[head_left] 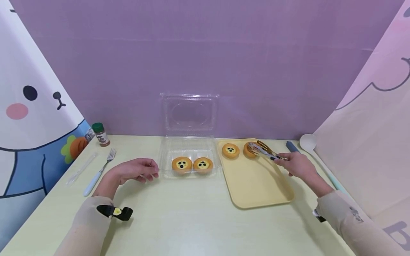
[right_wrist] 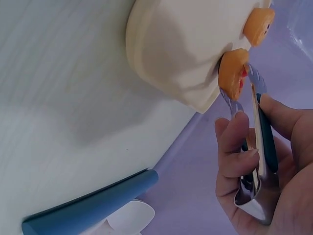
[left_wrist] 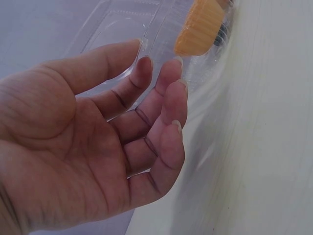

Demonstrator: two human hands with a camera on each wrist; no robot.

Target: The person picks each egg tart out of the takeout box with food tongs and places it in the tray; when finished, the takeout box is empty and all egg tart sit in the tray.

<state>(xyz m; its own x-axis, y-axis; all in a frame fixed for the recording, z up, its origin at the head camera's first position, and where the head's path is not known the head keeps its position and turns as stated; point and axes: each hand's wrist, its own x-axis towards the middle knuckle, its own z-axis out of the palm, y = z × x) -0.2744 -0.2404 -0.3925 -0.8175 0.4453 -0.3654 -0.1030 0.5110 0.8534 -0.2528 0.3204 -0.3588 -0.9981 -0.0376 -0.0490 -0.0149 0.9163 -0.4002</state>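
My right hand (head_left: 297, 164) grips metal tongs (right_wrist: 266, 142) with dark green handle pads. The tongs' tips are on either side of an egg tart (right_wrist: 232, 76) at the back right of the beige tray (head_left: 256, 188). Beside that tart on the tray sits a second tart (head_left: 230, 150). A clear plastic clamshell box (head_left: 189, 140) stands with its lid raised, and two tarts (head_left: 182, 164) with dark dots lie in its front part. Just left of the box, my left hand (head_left: 136, 170) hangs with loosely curled fingers and holds nothing.
A green-capped seasoning jar (head_left: 100, 135), a fork (head_left: 100, 172) with a light blue handle and a thin clear plastic item (head_left: 81, 169) lie at the left. Right of the tray are a blue handle (head_left: 292, 146) and a white spoon (head_left: 308, 143). A purple cloth (head_left: 198, 64) hangs behind.
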